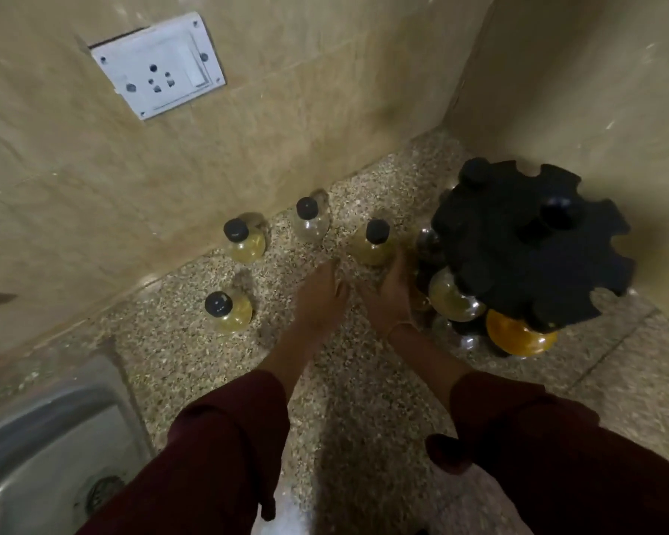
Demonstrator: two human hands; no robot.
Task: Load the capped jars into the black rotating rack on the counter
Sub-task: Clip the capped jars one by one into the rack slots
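Observation:
Four capped jars stand loose on the speckled counter. Two yellowish jars point(244, 243) point(228, 312) are at the left, a clear jar point(310, 222) is by the wall, and another yellow jar point(371, 245) is beside the rack. The black rotating rack point(530, 241) stands in the corner at right. It holds a yellowish jar point(452, 297), an orange jar point(518, 335) and a dark jar point(428, 241) under its notched top. My left hand point(321, 295) reaches flat toward the jar beside the rack, holding nothing. My right hand point(391, 293) touches that jar's right side; its grip is blurred.
A steel sink point(47, 449) fills the bottom left corner. A white wall socket point(159, 65) sits on the beige tiled wall behind. Tiled walls close in the counter at back and right. Dark red sleeves cover both forearms.

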